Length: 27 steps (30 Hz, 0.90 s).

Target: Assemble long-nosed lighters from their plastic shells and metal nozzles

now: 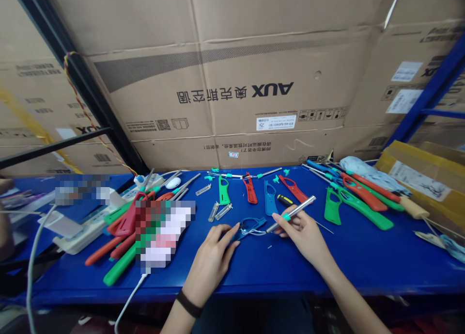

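My right hand grips a slim metal tube with a green collar, its tip pointing down-left toward a blue plastic handle shell. Thin wires lie in that shell. My left hand rests on the blue tabletop, fingertips beside the shell. A black-and-yellow screwdriver handle lies just beyond my right fingers. Farther off lie a blue handle, a red handle, a green handle, and several long green and orange lighter-like tools.
A white power strip and a white cable lie at the left, beside a pile of red and green handles. Part of that pile is pixelated. A yellow cardboard box stands at the far right, and large cardboard cartons rise behind the table.
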Tool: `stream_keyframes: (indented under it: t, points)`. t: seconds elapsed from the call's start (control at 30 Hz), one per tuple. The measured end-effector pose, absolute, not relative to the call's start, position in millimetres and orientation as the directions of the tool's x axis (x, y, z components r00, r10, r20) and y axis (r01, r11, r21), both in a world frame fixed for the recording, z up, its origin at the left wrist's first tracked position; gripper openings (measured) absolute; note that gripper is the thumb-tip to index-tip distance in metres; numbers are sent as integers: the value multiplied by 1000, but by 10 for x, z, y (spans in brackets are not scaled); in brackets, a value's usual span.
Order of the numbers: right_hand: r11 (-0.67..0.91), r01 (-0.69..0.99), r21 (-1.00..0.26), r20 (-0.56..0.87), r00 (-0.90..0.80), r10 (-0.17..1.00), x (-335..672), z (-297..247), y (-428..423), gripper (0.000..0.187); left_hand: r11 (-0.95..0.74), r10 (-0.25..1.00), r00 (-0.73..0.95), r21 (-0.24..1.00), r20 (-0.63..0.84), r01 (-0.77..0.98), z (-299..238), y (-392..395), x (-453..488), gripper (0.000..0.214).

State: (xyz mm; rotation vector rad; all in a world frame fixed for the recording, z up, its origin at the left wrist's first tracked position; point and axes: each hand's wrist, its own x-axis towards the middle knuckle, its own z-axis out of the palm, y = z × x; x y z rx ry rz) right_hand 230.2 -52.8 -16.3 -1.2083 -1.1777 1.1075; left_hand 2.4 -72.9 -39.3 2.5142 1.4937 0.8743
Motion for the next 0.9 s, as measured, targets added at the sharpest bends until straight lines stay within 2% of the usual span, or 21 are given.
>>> stream_keyframes:
  t: [0.3,0.43,0.53,0.6,0.77,0.9]
  points:
    - [148,51,-988,153,100,983,2254,-90,-397,47,-526,811,393,245,434,814,-393,-723,35,33]
    - [119,38,-992,117,-36,992,2276,-6,-206,46,-550,793,436,192,426,813,-346,-645,-6,32]
    - [136,62,-989,125,-157,980,2284,34,-84,39,-558,804,451,230,387,798,-283,-514,-65,32]
    - [177,103,-979,159,-166,973,2303,35,-19,35,-563,813,471,253,343,787,-222,-414,-118,31]
    - [240,132,-962,245,26,969,2468,-5,128,39,-590,803,527,251,276,767,-40,-238,-192,29]
    - [254,247,-935,303,189,934,2632,7,171,41,-624,780,570,272,257,732,44,-148,-92,37]
